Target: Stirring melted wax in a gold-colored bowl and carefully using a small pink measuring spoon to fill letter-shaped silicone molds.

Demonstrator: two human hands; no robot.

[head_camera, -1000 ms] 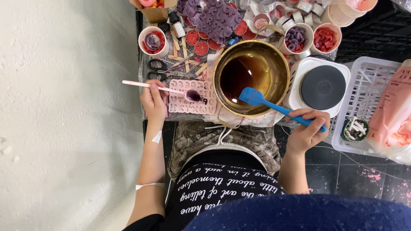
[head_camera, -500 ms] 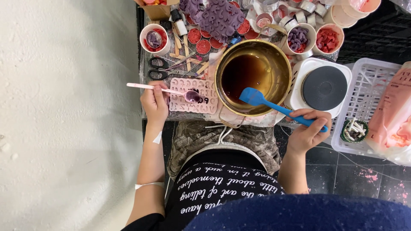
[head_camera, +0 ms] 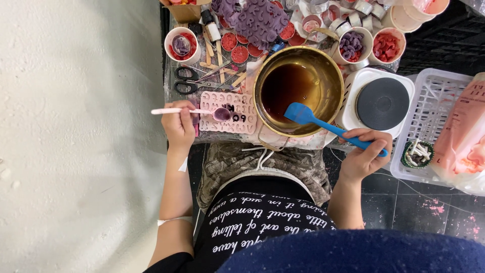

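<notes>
a pink spoon [head_camera: 202, 110] is lying level over a pink letter mould [head_camera: 228, 113], its bowl holding purple liquid. a blue spatula [head_camera: 323, 124] is slanting into a brass pot [head_camera: 299, 89] of dark liquid.

glossy metal pot [head_camera: 323, 63], matt blue silicone spatula [head_camera: 303, 114]
</notes>
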